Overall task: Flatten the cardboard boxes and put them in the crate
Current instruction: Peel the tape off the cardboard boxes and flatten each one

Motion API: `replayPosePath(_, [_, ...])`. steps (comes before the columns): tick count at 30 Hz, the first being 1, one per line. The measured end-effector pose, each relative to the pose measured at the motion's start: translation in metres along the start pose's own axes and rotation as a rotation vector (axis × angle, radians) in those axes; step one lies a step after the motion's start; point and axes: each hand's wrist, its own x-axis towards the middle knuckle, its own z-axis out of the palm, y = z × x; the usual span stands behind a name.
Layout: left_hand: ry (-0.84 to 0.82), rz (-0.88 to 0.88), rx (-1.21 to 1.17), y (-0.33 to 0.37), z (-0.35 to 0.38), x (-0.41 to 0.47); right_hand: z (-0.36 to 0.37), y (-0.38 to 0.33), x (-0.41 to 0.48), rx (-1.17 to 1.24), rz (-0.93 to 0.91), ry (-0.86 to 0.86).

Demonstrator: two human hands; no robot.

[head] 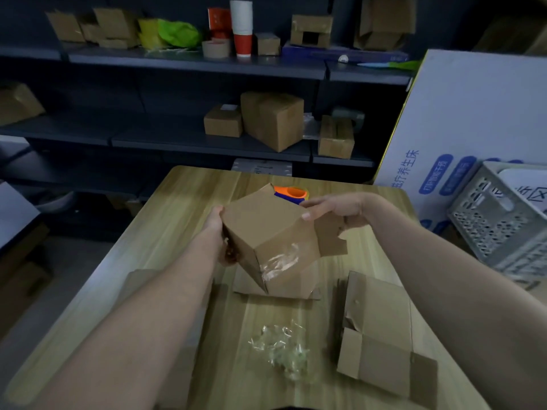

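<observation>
I hold a small brown cardboard box [266, 232] tilted above the wooden table [189, 184]. Clear tape hangs loose on its lower face. My left hand [220, 232] grips its left side. My right hand [334, 210] holds its upper right corner, where a flap sticks out. A flattened box [381, 332] lies on the table at the right. Another flat piece of cardboard [245, 284] lies under the held box. The grey slatted crate [500, 223] stands beyond the table's right edge.
A wad of peeled clear tape [284, 350] lies on the table in front of me. An orange and blue tool [291, 194] sits behind the box. Dark shelves [189, 62] with more boxes stand beyond. A large white carton [461, 113] leans at the right.
</observation>
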Motion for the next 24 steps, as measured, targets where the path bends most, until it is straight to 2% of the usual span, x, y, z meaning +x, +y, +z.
replayPosePath(3, [-0.02,-0.037,-0.004,0.003,-0.003,-0.001,-0.006,0.004,0.002,0.109,-0.017,-0.023])
replayPosePath(6, [-0.115,0.025,-0.083,0.006,-0.002,-0.001,-0.006,-0.001,0.005,0.113,0.007,0.07])
replayPosePath(8, [-0.189,0.125,-0.081,0.007,0.001,-0.008,-0.006,-0.007,0.007,0.146,0.024,0.119])
replayPosePath(10, [-0.231,0.25,0.034,0.008,0.006,-0.015,-0.005,-0.011,0.01,0.186,0.051,0.152])
replayPosePath(12, [-0.213,0.402,0.147,0.009,0.011,-0.019,-0.005,-0.015,0.013,0.243,0.08,0.189])
replayPosePath(16, [-0.142,0.692,0.212,0.01,0.015,-0.026,-0.006,-0.018,0.017,0.359,0.134,0.307])
replayPosePath(20, [-0.219,0.857,0.453,0.002,0.021,-0.028,0.003,-0.014,0.024,0.362,0.213,0.385])
replayPosePath(24, [-0.158,0.984,0.908,-0.012,0.03,-0.015,0.019,0.002,0.039,0.336,0.244,0.46])
